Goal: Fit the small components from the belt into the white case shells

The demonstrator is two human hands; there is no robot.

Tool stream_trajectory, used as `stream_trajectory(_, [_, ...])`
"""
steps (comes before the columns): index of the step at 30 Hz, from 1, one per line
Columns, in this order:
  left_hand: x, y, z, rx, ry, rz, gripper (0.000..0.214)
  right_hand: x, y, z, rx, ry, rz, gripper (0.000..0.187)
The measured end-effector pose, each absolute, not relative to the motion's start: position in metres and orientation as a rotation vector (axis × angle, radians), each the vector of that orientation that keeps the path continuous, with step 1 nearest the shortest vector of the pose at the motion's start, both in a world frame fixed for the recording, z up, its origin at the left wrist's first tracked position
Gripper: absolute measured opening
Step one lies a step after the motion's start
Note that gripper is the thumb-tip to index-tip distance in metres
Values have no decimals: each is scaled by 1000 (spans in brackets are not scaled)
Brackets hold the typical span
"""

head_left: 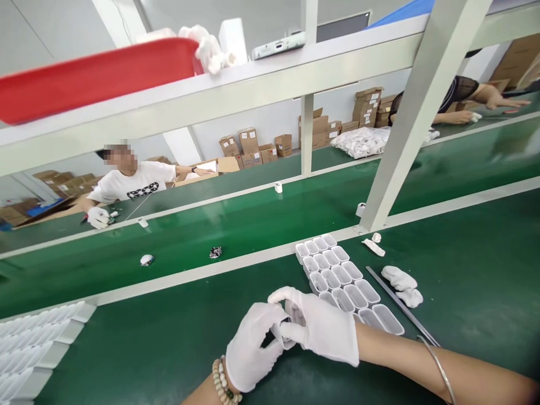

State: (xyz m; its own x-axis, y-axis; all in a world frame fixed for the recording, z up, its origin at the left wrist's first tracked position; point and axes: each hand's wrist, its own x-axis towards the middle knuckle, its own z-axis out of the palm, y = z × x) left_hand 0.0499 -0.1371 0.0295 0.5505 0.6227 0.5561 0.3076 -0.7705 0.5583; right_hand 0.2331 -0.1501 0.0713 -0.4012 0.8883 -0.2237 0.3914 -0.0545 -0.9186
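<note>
Both my hands wear white gloves and meet low in the middle of the view, over the green work surface (169, 337). My left hand (253, 346) and my right hand (318, 326) pinch a small clear and dark part (287, 326) between their fingertips; I cannot make out what it is. Just beyond my right hand lies a clear plastic tray (337, 273) of small rectangular cells. A bead bracelet is on my left wrist and a thin bangle on my right forearm.
A long metal strip (396, 304) and crumpled white gloves (403, 284) lie right of the tray. Stacked white trays (37, 343) sit at the left edge. Small parts ride the green conveyor (236, 225). A gloved hand holds a red bin (93, 76) overhead. Other people work across the belt.
</note>
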Motion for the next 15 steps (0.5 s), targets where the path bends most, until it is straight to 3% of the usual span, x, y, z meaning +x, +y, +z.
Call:
stream_trajectory(3, [43,-135,37,2463,743,995,13,229,-153,74,-1453,-1902,1344,49])
stream_trajectory(7, [35,-101,38,2389,899,1065,16,226,-165,90,-1577,-2110,939,57])
stream_trajectory(13, [86,-4,24,1939,1161,1040,30,220,-170,103,-1431,-2526,654,37])
stream_trajectory(15, [115,25,19,1935,1184,1057,29,219,-166,107,-1399,-2630,610,39])
